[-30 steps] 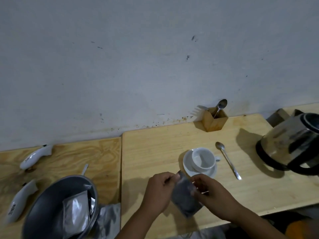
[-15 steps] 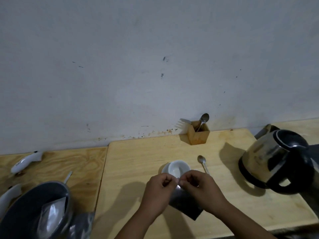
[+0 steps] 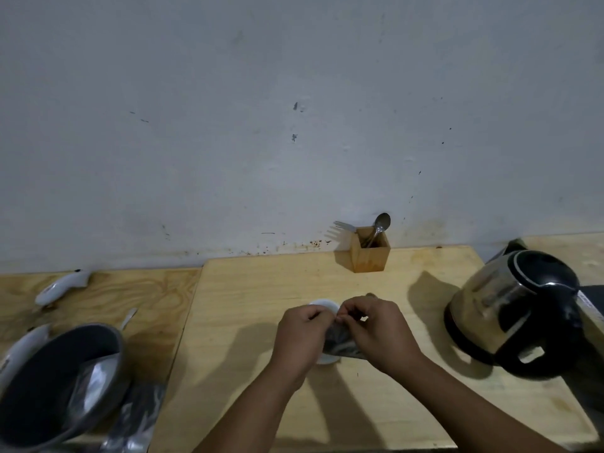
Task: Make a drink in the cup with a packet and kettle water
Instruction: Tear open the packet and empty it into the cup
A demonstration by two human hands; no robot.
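Note:
My left hand (image 3: 302, 338) and my right hand (image 3: 376, 328) meet at the middle of the wooden table (image 3: 245, 305), both pinching the top edge of a dark silvery packet (image 3: 341, 343). The packet hangs between them, directly over the white cup (image 3: 322, 303), of which only a sliver of rim shows past my fingers. A bit of the white saucer (image 3: 327, 359) peeks out below the packet. The steel kettle (image 3: 516, 308) with black lid and handle stands at the right. The spoon beside the cup is hidden by my right hand.
A wooden holder (image 3: 371, 253) with a spoon and fork stands by the wall. At the left lies a grey bowl (image 3: 58, 380) with a silvery packet in it, another packet (image 3: 137, 416) beside it, and two white devices (image 3: 62, 282).
The view has shifted, and my hands with the packet have moved up from in front of the cup to over it, hiding most of it. Both hands now pinch the packet's top edge close together.

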